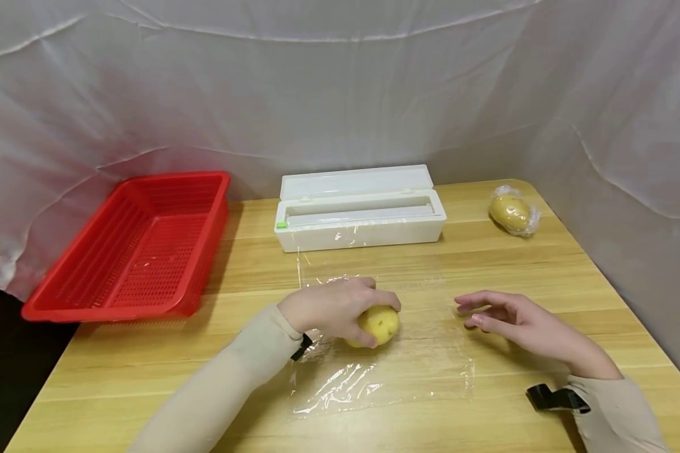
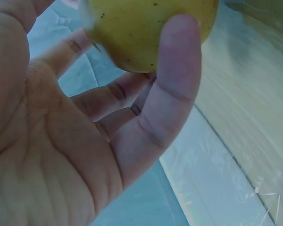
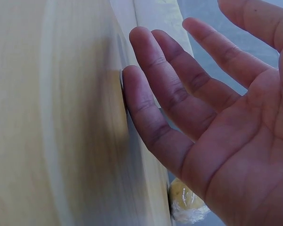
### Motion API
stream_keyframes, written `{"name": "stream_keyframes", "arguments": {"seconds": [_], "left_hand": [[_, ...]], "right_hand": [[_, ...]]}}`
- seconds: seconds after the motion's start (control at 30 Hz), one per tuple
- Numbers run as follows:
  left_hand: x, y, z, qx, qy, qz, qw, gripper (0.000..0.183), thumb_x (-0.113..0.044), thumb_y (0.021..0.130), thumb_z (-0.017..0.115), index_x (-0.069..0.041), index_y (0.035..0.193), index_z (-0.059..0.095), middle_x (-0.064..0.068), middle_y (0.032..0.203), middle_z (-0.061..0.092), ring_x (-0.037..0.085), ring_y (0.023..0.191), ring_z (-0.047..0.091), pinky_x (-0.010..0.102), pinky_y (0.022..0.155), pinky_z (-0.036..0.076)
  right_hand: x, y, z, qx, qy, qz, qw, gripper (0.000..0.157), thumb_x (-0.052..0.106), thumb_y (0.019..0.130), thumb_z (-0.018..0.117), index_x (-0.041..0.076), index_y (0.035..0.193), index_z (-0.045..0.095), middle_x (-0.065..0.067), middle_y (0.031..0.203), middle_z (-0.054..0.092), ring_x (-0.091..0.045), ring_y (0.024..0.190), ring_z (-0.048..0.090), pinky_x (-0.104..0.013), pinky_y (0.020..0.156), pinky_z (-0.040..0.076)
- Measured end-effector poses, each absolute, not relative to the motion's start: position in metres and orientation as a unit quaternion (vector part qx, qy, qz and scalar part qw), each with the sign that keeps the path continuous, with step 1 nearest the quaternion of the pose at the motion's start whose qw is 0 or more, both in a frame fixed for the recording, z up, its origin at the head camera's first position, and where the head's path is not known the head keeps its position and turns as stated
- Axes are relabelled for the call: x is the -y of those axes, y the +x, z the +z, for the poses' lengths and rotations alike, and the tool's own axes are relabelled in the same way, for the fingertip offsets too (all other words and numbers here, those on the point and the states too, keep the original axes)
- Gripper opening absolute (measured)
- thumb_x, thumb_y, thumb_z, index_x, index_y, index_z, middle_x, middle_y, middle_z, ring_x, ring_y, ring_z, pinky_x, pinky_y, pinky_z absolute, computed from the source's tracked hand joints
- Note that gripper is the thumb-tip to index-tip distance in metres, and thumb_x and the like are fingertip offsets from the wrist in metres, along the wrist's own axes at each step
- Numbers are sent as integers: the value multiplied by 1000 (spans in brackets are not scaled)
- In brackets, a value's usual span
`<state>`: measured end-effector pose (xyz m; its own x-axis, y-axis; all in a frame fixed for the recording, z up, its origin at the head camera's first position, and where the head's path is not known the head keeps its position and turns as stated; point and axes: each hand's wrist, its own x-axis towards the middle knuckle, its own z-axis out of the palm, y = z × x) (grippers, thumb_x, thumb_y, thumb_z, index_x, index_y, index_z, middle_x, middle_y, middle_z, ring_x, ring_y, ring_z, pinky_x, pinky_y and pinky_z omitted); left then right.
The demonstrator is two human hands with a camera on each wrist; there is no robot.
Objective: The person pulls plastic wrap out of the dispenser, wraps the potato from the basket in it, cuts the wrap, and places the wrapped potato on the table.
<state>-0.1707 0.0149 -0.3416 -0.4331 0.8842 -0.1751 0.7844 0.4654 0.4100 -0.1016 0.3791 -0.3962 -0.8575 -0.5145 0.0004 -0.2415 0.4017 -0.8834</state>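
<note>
My left hand [image 1: 337,308] grips a yellow potato [image 1: 381,324] from above, thumb on the near side and fingers round the far side. Dark specks dot the potato's skin [image 2: 132,35] in the left wrist view. Beneath it a sheet of clear cling film [image 1: 425,380] lies spread on the wooden table, wrinkled at its near left. To the right of the film, my right hand [image 1: 524,324] holds nothing, its fingers loosely bent. The right wrist view shows that palm [image 3: 240,150] with the fingers apart.
A white cling film box [image 1: 362,233] with its lid raised stands behind the film. At the back right lies a film-wrapped potato [image 1: 510,212]. A red plastic basket [image 1: 130,313] occupies the left side. Pale curtains [image 1: 340,94] hang behind the table.
</note>
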Motion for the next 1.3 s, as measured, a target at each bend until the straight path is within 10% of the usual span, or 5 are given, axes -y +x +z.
{"name": "stream_keyframes", "arguments": {"seconds": [1.3], "left_hand": [[-17, -181, -358, -818, 514, 137, 220, 64, -38, 89, 88, -29, 147, 62, -1, 120, 66, 9, 104, 56, 27, 90, 50]], "right_hand": [[-380, -101, -395, -815, -246, -506, 139, 38, 2, 110, 54, -4, 148, 56, -6, 141, 69, -13, 118, 75, -26, 95, 61]]}}
